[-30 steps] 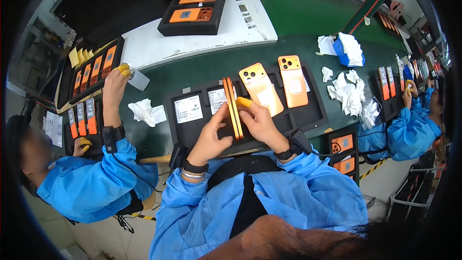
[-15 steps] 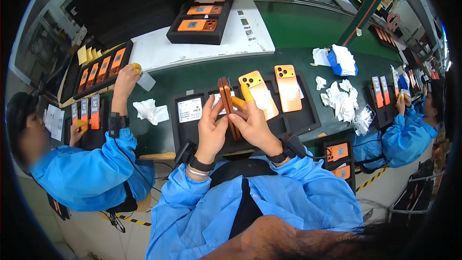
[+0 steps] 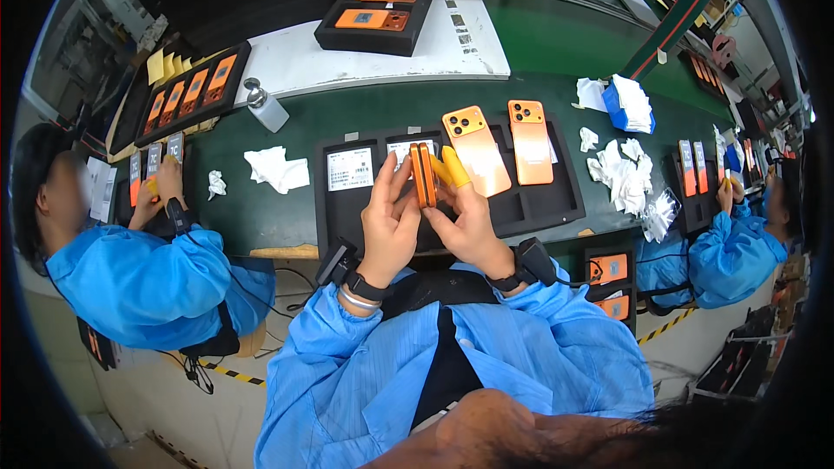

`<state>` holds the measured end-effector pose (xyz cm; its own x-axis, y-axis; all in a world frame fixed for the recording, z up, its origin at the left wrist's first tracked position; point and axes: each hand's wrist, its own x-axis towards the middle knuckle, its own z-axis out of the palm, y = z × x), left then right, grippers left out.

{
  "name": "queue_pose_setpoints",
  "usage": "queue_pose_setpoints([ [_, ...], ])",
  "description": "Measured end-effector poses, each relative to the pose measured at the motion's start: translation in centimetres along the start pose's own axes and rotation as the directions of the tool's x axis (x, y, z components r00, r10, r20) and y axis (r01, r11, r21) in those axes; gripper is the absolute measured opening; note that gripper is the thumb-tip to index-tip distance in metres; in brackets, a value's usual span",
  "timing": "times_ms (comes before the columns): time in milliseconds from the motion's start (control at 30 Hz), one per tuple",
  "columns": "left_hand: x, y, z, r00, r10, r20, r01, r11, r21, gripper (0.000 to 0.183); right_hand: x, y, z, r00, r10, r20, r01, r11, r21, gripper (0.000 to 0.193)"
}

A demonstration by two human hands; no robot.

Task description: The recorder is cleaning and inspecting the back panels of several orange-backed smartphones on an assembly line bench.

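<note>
Holding two slim orange slabs upright over a black tray

Works at a dark green bench, facing the compartmented tray. Has a heap of crumpled white wipes on the bench, near the tray's right end. Holds the left hand and right hand facing each other over the tray's near side, grip narrow. Has two orange phones lying at the tray, lenses up, near each other and to the right of the slabs. Pinches the slabs, apparently phones too, between left fingers and right fingers; cannot tell, edge-on, whether touching each other or slightly apart. Has a silver-capped bottle well off to the left, plus a white label at the tray's left end. Wears yellow finger sleeves on the right hand.
</note>
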<state>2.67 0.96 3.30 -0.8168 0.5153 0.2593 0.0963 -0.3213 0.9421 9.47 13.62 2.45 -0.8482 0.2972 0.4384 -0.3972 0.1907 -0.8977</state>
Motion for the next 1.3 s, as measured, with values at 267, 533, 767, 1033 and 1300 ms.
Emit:
queue_pose_setpoints([
  [267, 3.3, -0.3, -0.9, 0.994, 0.113, -0.001, -0.113, 0.992, 0.047, 0.068, 3.6, 0.0, 0.1, 1.000, -0.011, 0.002, 0.011, 1.000, 0.000, 0.077],
  [533, -0.1, -2.4, -2.6, 0.999, -0.047, 0.024, 0.048, 0.998, -0.036, 0.070, -0.9, 1.2, 0.2, 0.997, 0.038, 0.071, -0.030, 0.994, -0.104, 0.076],
  [767, -1.9, -3.7, -2.8, 0.997, -0.080, 0.007, 0.080, 0.997, 0.018, 0.065, -2.2, 2.3, -0.4, 0.992, 0.128, 0.011, -0.127, 0.989, -0.077, 0.063],
  [1033, 0.2, -4.4, -2.7, 0.986, -0.167, -0.012, 0.167, 0.984, 0.053, 0.059, 1.4, 4.6, -0.4, 0.972, 0.218, -0.085, -0.228, 0.963, -0.144, 0.042],
  [1300, 0.4, -4.8, -2.9, 0.972, -0.233, 0.022, 0.215, 0.927, 0.306, 0.062, 2.0, 3.3, -0.7, 0.975, 0.219, 0.027, -0.187, 0.881, -0.434, 0.039],
])
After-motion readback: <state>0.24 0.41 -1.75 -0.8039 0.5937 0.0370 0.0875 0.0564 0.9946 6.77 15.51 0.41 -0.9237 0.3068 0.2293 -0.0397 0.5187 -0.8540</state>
